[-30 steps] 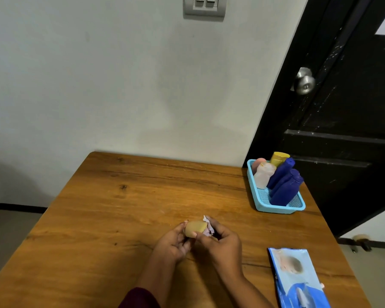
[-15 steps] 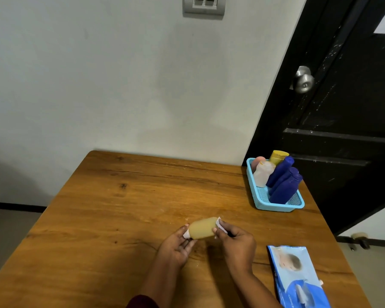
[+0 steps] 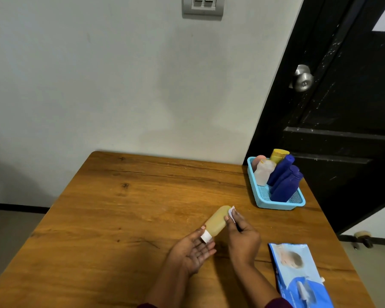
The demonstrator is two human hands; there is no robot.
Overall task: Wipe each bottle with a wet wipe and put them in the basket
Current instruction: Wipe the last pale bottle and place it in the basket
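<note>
Pinching the wipe (image 3: 231, 212), right hand (image 3: 242, 238) has reached bottle's (image 3: 217, 220) base; left hand (image 3: 192, 250) holds cap (image 3: 206, 237).

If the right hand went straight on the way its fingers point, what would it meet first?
Probably the yellow bottle: the right hand presses its wipe against it. Beyond lies bare table.

Bottles (image 3: 285, 181) in basket (image 3: 280, 206), wipes pack (image 3: 298, 274) before it

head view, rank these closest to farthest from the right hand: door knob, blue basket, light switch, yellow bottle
From the right hand, which pinches a wet wipe:
1. yellow bottle, touching it, just left.
2. blue basket, ahead and right on the table.
3. door knob, up on the dark door, farther right.
4. light switch, high on the wall, farthest.
</note>
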